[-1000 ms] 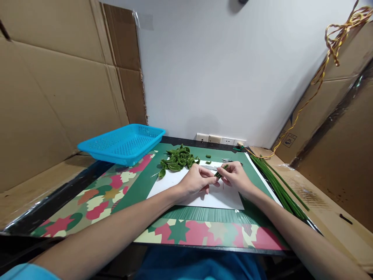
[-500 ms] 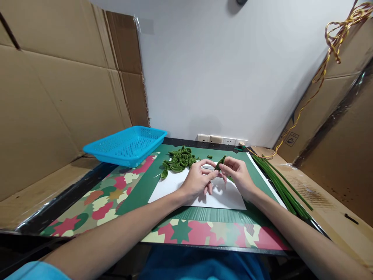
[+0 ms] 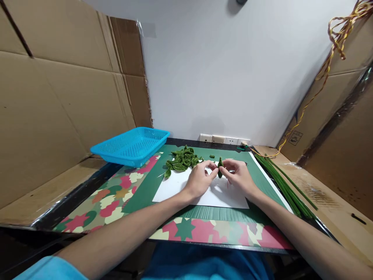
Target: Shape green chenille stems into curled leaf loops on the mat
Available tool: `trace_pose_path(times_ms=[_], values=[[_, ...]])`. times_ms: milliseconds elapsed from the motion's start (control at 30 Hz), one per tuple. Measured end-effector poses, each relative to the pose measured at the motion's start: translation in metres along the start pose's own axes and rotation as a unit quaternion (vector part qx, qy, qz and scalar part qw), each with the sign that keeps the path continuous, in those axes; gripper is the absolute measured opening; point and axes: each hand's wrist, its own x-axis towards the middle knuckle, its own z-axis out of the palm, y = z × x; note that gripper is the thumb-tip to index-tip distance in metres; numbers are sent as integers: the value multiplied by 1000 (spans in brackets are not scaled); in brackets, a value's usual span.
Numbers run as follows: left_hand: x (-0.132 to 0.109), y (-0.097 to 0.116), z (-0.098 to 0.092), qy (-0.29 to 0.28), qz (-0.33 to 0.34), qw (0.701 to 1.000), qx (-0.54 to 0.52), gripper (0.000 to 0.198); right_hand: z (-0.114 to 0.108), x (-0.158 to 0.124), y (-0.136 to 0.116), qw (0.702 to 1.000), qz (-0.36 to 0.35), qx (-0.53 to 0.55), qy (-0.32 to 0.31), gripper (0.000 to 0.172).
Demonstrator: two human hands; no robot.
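Observation:
Between my two hands, a small green fuzzy leaf shape (image 3: 220, 168), which looks bent from pipe cleaner, stands upright above a white sheet of paper (image 3: 177, 190). My left hand (image 3: 201, 178) pinches its left edge between thumb and finger. From the other side, the thumb and fingers of my right hand (image 3: 237, 175) grip it too. A heap of similar green leaf shapes (image 3: 185, 158) lies beyond my left hand, partly on the paper. A short green piece (image 3: 212, 156) lies behind my hands.
A blue perforated basket (image 3: 131, 147) stands at the back left. Long green pipe-cleaner stems (image 3: 282, 186) lie in a bundle at the right. Cardboard walls (image 3: 72, 85) flank the table, with a yellow twisted cord (image 3: 310, 101) hanging at the right and power sockets (image 3: 218, 139) behind.
The leaf shape has turned from a slant to upright. My left fingers have drawn in and closed on its edge. The view has shifted slightly.

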Motion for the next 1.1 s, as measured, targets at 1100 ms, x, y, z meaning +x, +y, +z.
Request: trace_pose_path(times_ms=[1100], values=[[1, -3, -2, -121, -95, 956, -251, 35, -10, 3, -6, 988, 76, 119, -60, 34]])
